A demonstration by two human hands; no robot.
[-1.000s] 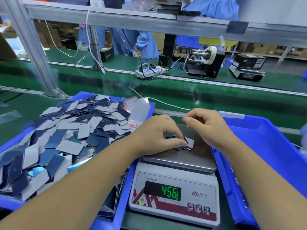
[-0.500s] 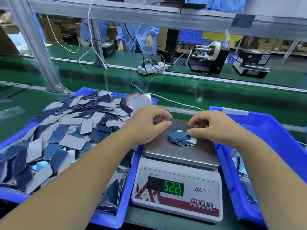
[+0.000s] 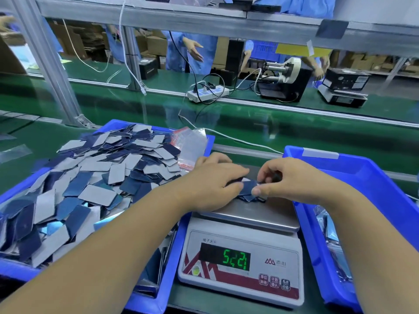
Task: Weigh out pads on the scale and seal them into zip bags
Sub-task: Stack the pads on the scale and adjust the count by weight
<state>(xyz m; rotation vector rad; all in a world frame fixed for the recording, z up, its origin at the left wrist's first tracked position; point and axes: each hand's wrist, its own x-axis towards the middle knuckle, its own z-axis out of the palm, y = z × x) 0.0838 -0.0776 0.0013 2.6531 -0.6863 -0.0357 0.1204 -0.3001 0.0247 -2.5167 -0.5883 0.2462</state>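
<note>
Pads [image 3: 248,191], a small blue stack of them, sit on the steel platter of the scale [image 3: 260,215], and both hands are on them right now. Left hand [image 3: 213,186] curls over the near-left side of the stack, fingers bent round its edge and gripping it. Right hand [image 3: 288,181] pinches the stack's right side, thumb in front, fingers tucked behind. The green digits on the scale's display [image 3: 234,260] look like 52.1, though the point is hard to place.

Moving outward: just left of the scale, a blue bin [image 3: 172,277] is heaped with loose pads [image 3: 90,177], blue faces and grey backs all jumbled. A bundle of clear zip bags [image 3: 192,146] with red strips leans at that bin's far right corner. On the right, a second blue bin [image 3: 362,175] holds what looks like shiny bagged stock by its near wall.

Everything stands on a green bench mat [image 3: 56,141]; a white cable [image 3: 238,139] trails across it behind the scale. Beyond runs a glossy green belt, then another bench with a white power strip [image 3: 207,92], a label dispenser [image 3: 283,80] and a second scale [image 3: 344,91]. An aluminium frame post [image 3: 48,71] rises on the left. People in blue coats stand behind the far bench, amid cardboard boxes.
</note>
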